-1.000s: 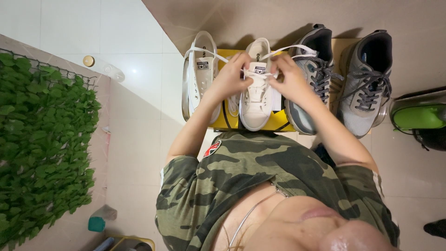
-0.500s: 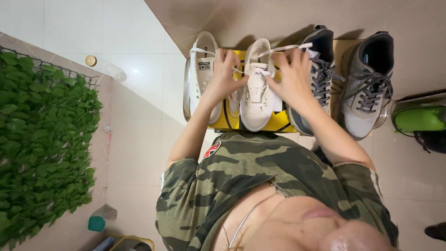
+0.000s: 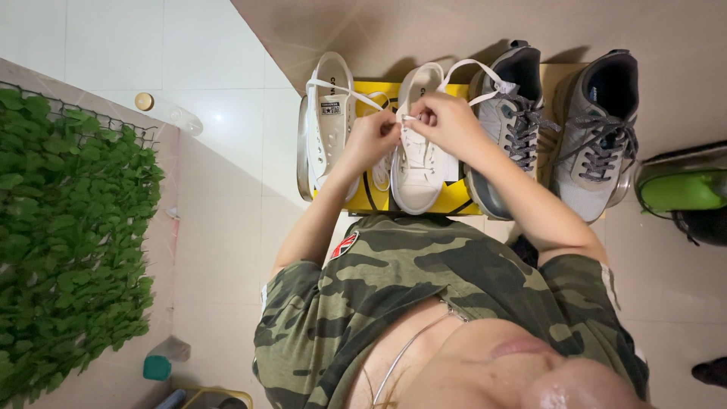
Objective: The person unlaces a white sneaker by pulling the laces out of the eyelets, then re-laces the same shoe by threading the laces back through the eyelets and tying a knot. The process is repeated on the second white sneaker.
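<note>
White sneaker (image 3: 416, 163) sits on yellow box (image 3: 454, 198), long axis near–far, toe near. Both hands meet over its tongue: left hand (image 3: 371, 136) and right hand (image 3: 447, 121) each pinch white lace (image 3: 485, 76), right slightly farther.

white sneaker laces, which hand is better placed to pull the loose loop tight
Right, probably. The right hand pinches the laces at the tongue of the white sneaker, and the loose loop arcs out on its side; the left hand sits farther from it.
</note>
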